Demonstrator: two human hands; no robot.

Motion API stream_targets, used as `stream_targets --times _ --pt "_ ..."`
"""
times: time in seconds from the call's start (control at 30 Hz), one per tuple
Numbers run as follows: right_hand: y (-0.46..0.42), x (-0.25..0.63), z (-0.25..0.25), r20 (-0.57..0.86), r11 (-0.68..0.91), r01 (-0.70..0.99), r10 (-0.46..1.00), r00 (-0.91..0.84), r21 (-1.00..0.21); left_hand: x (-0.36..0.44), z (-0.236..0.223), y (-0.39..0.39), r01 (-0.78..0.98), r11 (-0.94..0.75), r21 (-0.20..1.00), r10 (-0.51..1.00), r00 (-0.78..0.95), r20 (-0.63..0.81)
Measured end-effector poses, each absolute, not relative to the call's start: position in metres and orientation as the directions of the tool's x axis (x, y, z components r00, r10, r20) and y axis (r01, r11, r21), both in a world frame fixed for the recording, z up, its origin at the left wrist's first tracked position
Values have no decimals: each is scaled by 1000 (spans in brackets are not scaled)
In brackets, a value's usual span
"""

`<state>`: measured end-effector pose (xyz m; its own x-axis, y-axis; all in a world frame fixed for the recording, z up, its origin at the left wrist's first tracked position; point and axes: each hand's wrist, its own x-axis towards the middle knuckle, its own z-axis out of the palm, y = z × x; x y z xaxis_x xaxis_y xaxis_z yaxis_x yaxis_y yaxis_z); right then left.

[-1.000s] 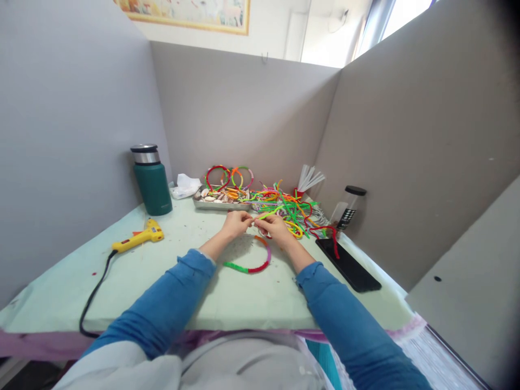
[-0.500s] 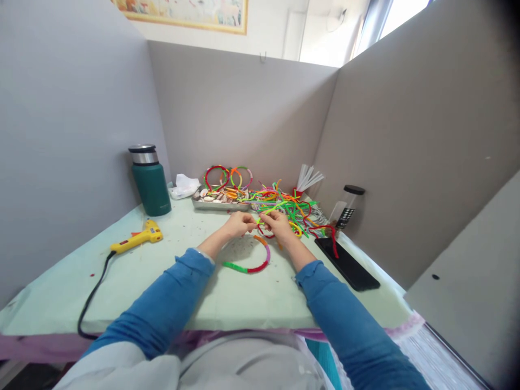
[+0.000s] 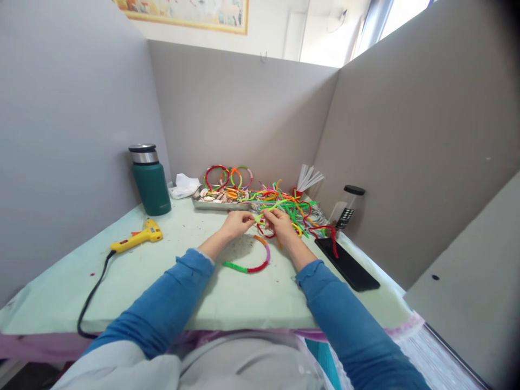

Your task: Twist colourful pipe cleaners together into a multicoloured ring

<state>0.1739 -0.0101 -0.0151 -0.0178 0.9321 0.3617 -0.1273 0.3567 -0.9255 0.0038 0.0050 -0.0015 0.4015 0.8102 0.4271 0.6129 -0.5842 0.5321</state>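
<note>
My left hand (image 3: 239,222) and my right hand (image 3: 277,222) are close together over the middle of the table, both with fingers pinched. Between them runs a yellow-green pipe cleaner (image 3: 278,205), one end at my left fingertips and the rest passing through my right fingers toward the back. Below my hands lies a curved, open ring (image 3: 267,254) wrapped in green, red, purple and orange. Behind and right of my right hand spreads a tangled heap of coloured pipe cleaners (image 3: 298,210).
A metal tray (image 3: 221,206) of shells stands at the back, with wrapped rings (image 3: 217,177) by it. At left are a green bottle (image 3: 151,187) and a yellow glue gun (image 3: 138,238) with its cord. A black phone (image 3: 349,265), clear jar (image 3: 348,208) and white sticks (image 3: 309,177) are at right.
My right hand has shifted very slightly to the right, and the gap between my fingertips is a little wider. The ring on the table has not moved.
</note>
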Motion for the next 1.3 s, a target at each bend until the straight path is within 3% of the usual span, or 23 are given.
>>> stream_targets --times 0.17,0.57,0.67,0.83,0.93,1.1,1.3 --pt "-7 179 -15 347 358 -171 933 93 -918 3 -1 6 696 -590 410 791 395 467" --pt "-5 181 -17 347 363 -210 932 107 -908 -4 -7 11 766 -512 389 833 331 443" --pt "-8 177 -16 359 369 -173 929 89 -913 -2 -7 10 743 -509 434 843 328 427" --pt "-13 167 -18 386 381 -105 922 -32 -919 5 -3 4 587 -522 619 852 382 357" --pt "-14 164 -19 392 383 -120 918 -58 -916 5 -4 4 552 -522 650 851 388 354" --pt "-11 168 -18 356 358 -178 933 39 -917 3 -5 6 601 -576 553 816 383 433" --pt "-7 170 -19 339 338 -159 941 26 -927 5 -1 4 673 -568 474 810 354 468"
